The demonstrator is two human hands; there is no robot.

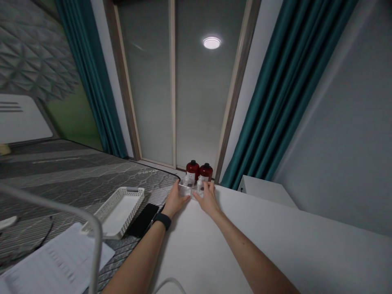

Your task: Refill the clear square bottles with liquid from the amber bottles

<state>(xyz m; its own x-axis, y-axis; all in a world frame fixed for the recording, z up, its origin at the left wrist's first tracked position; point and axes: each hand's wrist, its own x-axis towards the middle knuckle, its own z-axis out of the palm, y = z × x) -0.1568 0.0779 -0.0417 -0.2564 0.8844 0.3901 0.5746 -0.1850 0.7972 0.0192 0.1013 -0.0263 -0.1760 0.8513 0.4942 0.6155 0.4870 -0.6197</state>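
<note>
At the far end of the white table (pixel 196 253), my left hand (pixel 175 201) grips the left side of a clear plastic container (pixel 184 191). My right hand (pixel 210 200) is closed around its right side, thumb and fingers apart across the clear plastic. Small clear bottles with whitish tops (pixel 200 182) stand between the hands; their lower parts are partly hidden by my fingers. Just behind stand two dark red bottles with black caps, a left one (pixel 192 166) and a right one (pixel 206 169), both with pale labels.
Left of the table, a striped bed surface (pixel 101 165) holds a white perforated basket (pixel 139 196), a black phone (pixel 143 220) and printed paper (pixel 61 261). A white bent tube (pixel 97 245) crosses the lower left. A white cabinet (pixel 266 190) stands beyond the table's right side.
</note>
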